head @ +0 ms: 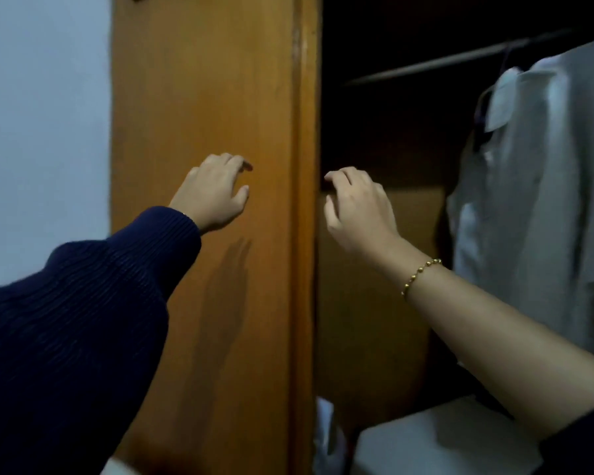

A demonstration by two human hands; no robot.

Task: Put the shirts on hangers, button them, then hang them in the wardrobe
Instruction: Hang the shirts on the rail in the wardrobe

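Observation:
The wardrobe's orange wooden door [203, 97] fills the middle, and to its right the inside is dark. My left hand [210, 190], in a dark blue sleeve, hovers in front of the door face with loosely curled fingers and holds nothing. My right hand [354, 207], with a gold bead bracelet at the wrist, has its fingers curled right at the door's right edge [306, 132]. Whether they grip that edge is unclear. Pale grey shirts [535, 173] hang on dark hangers from the rail [426, 63] at the right.
A pale wall [42, 114] stands left of the wardrobe. Low in the wardrobe sits a white box-like thing [436, 440], with something white [326, 437] beside the door edge. A brown panel [374, 303] lies behind my right hand.

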